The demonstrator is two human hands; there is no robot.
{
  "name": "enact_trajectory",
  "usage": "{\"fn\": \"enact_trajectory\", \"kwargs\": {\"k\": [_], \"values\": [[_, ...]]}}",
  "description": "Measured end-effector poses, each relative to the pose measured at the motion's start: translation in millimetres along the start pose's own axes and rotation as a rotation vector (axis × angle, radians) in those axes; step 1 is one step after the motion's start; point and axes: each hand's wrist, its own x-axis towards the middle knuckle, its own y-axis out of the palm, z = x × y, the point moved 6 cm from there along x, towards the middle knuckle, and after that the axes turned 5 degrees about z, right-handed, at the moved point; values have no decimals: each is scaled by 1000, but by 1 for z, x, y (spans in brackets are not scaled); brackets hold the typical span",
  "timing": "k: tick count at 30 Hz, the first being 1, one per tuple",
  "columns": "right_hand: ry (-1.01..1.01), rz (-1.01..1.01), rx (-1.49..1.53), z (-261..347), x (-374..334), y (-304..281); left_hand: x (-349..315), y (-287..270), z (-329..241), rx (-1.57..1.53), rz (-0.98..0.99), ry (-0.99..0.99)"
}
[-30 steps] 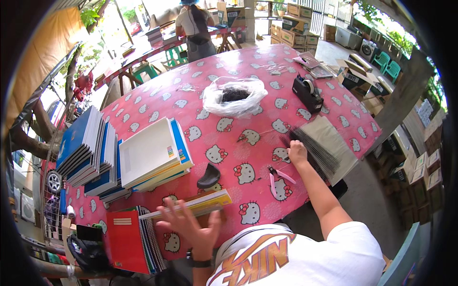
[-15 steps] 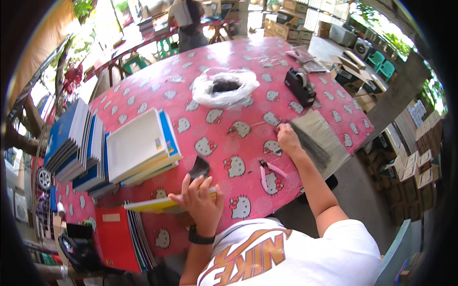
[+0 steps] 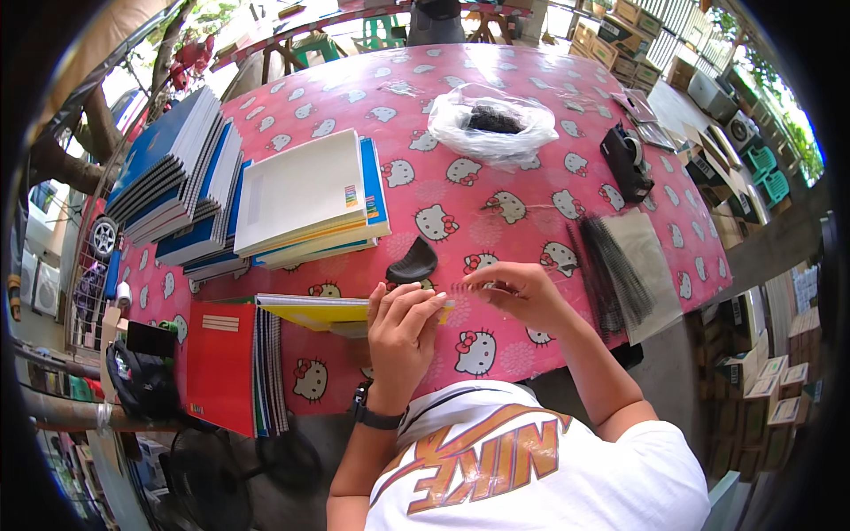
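My left hand (image 3: pixel 403 327) is closed on the right end of a yellow-covered notebook (image 3: pixel 328 312), which stands on edge above the table. My right hand (image 3: pixel 522 294) pinches a thin dark spiral binding coil (image 3: pixel 462 288) and brings its tip to that same end of the notebook. Whether the coil has entered the holes is too small to tell. Just beyond my left fingers lies a curved black piece (image 3: pixel 413 262). To the right, a bundle of black spiral coils (image 3: pixel 613 273) rests on a clear plastic sheet (image 3: pixel 657 265). The pink-handled pliers are hidden from view.
White and blue notebooks (image 3: pixel 301 195) are stacked at the left, beside blue spiral notebooks (image 3: pixel 168 168). Red notebooks (image 3: pixel 226 363) lie at the near left. A plastic bag (image 3: pixel 496 133) and black tape dispenser (image 3: pixel 627 164) sit farther back on the pink tablecloth (image 3: pixel 505 232).
My right hand has left the coil bundle and moved left to the notebook, now with a coil in its fingers. My left hand has closed its fingers on the notebook. The view has shifted.
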Motion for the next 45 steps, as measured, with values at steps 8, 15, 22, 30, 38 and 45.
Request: {"fn": "enact_trajectory", "kwargs": {"k": [8, 15, 22, 30, 38, 45], "values": [[-177, 41, -125, 6, 5, -2, -2, 0, 1, 2, -8, -32], [-199, 18, -130, 9, 10, 0, -5, 1, -1, 15, -6, -32], [-262, -38, -259, 16, 13, 1, -6, 0, 0, 13, -5, -26], [-314, 44, -249, 16, 14, 2, -7, 0, 1, 11, -6, -30], [-324, 40, -278, 17, 14, 4, -8, 1, 1, 11, -6, -26], [-294, 94, -247, 18, 13, 8, -13, 2, 0, 46, -11, -9]]}}
